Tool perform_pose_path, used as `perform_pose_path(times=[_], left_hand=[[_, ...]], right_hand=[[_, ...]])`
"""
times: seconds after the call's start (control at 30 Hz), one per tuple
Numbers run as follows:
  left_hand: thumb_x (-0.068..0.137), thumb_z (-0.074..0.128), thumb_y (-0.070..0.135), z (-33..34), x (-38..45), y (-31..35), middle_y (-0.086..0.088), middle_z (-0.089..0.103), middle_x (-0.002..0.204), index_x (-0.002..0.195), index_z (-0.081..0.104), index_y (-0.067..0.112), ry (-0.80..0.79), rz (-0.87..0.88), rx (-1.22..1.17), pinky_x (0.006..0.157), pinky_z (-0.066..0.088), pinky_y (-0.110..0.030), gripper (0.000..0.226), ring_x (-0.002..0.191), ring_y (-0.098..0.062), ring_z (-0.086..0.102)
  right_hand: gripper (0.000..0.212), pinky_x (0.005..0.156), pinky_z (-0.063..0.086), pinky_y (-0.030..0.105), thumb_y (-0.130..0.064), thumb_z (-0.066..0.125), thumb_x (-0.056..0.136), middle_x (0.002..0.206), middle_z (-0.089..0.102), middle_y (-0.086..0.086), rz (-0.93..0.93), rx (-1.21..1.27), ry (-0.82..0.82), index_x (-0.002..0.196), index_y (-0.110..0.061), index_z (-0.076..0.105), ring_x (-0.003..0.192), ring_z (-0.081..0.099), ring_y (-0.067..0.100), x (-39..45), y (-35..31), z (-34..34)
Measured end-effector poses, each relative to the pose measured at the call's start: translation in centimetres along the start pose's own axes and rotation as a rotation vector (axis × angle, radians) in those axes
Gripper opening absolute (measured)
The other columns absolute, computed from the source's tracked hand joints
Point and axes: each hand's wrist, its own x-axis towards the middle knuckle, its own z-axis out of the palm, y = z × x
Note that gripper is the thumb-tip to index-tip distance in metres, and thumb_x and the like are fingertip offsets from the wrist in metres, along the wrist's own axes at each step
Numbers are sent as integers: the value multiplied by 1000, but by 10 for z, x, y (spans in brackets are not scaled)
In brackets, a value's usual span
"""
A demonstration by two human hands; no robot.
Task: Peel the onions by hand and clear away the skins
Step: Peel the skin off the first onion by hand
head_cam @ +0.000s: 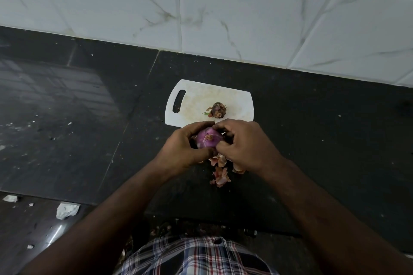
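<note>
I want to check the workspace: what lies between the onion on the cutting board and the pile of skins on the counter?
In the head view, the purple onion lies there, held by both hands.

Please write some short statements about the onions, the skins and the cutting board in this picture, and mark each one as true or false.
1. Both hands, left hand and right hand, hold the purple onion. True.
2. The cutting board is black. False: it is white, on a dark counter.
3. An unpeeled onion lies on the board. True.
4. The loose skins lie on the board. False: they lie on the counter, below the hands.
</note>
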Motion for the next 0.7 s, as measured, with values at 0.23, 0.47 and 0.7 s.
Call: perform_pose_path(times=[0.23, 0.47, 0.7], left_hand=[[75, 84, 2, 1, 2, -3, -1, 70, 119, 131, 61, 12, 8, 18, -2, 87, 58, -26, 61, 108, -15, 70], [76, 85, 6, 1, 4, -3, 2, 67, 122, 129, 60, 24, 31, 5, -16, 85, 59, -26, 61, 107, -11, 68], [74, 84, -1, -2, 5, -10, -6, 71, 120, 125, 62, 23, -6, -66, -143, 85, 60, -33, 60, 109, -22, 71]], right_hand=[[27, 78, 57, 25, -14, 62, 88, 100, 75, 0, 40, 20, 80, 113, -16, 72, 86, 67, 8, 0, 2, 5], [22, 86, 61, 36, -13, 67, 93, 103, 75, -6, 194, 393, 6, 112, -21, 73, 93, 72, 7, 3, 21, 3], [25, 85, 61, 43, -3, 75, 85, 94, 78, 0, 241, 543, -8, 105, -18, 76, 90, 75, 15, -1, 26, 1]])
